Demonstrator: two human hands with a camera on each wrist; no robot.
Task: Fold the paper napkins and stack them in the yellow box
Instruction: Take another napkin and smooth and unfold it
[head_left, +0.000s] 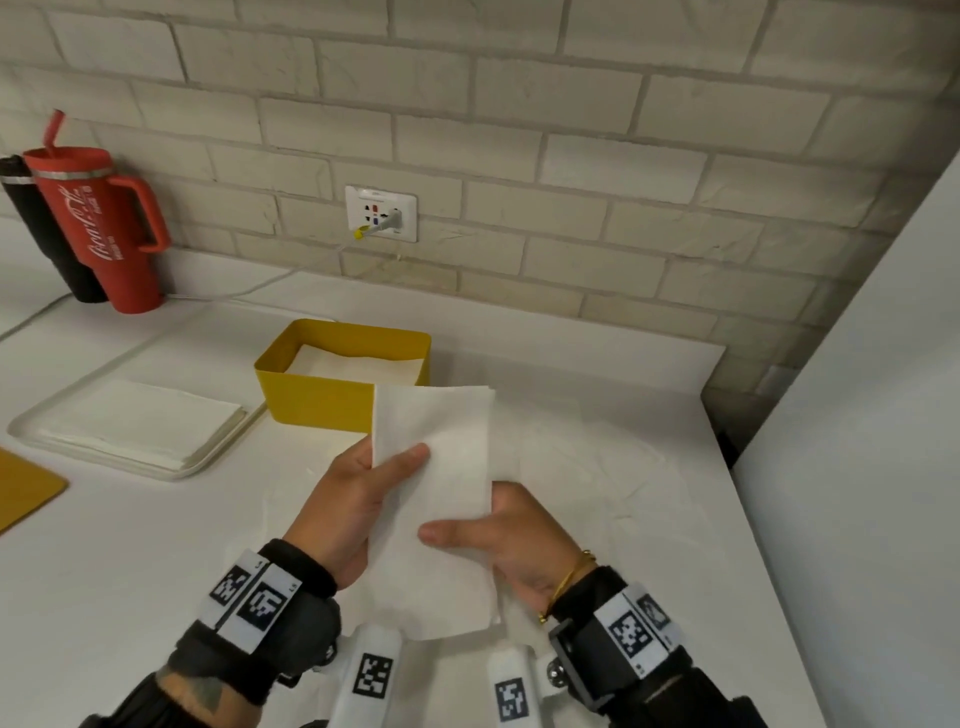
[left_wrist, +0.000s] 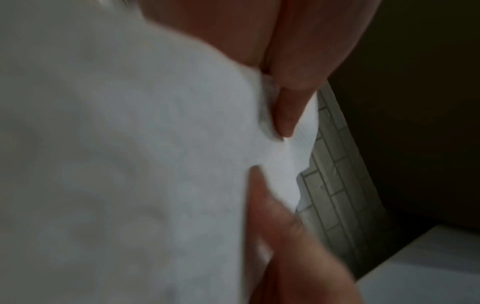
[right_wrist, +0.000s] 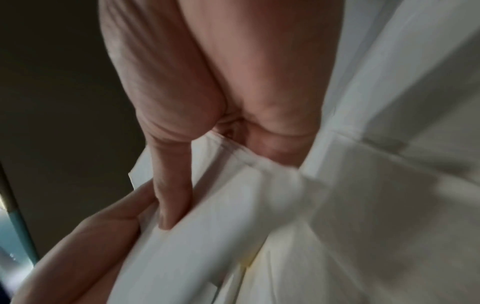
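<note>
Napkin, folded long and pointing toward the yellow box just beyond it, is pinched above the table by left hand and right hand, thumbs on top.

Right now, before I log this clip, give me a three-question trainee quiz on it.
1. True or false: the yellow box already holds white paper.
2. Which hands hold the napkin: A left hand only, B right hand only, C both?
3. Fill in: the unfolded napkin stack lies on a ___, left of the box.

Key: 1 true; 2 C; 3 tray.
</note>
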